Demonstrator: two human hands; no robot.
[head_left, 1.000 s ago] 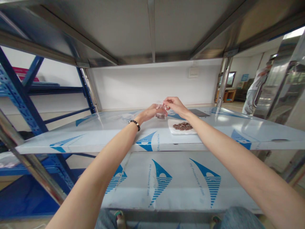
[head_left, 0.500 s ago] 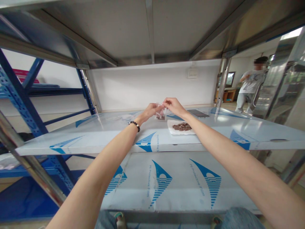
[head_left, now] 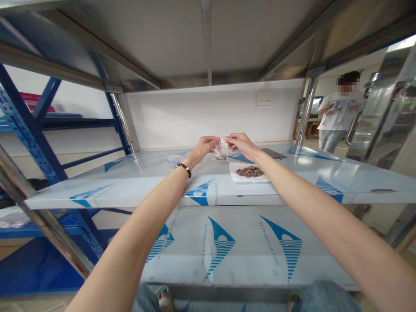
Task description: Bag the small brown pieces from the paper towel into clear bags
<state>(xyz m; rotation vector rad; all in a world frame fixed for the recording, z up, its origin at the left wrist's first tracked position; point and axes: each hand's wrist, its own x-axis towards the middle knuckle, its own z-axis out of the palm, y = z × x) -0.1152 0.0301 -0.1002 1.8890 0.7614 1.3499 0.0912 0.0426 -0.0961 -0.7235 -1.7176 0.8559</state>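
A small clear plastic bag (head_left: 221,151) with brown pieces at its bottom is held up between both hands, over the middle shelf. My left hand (head_left: 207,146) pinches its upper left edge, and my right hand (head_left: 239,143) pinches the upper right edge. Nearer to me, beside my right forearm, a white tray (head_left: 234,177) lies on the shelf and bears a heap of small dark brown pieces (head_left: 249,171). The forearm hides part of its right side. Fine detail of the bag's mouth is too small to make out.
The film-covered metal shelf (head_left: 156,182) has another shelf (head_left: 182,47) low overhead. A dark flat device (head_left: 271,153), perhaps a phone or tablet, lies behind my right wrist. Steel posts (head_left: 307,110) stand at the corners. A blue rack (head_left: 48,125) is left; a person (head_left: 339,112) stands beyond the right post.
My hands have moved slightly apart at the bag's top, and the bag now hangs more upright between them. The person at the back right has turned and shifted left.
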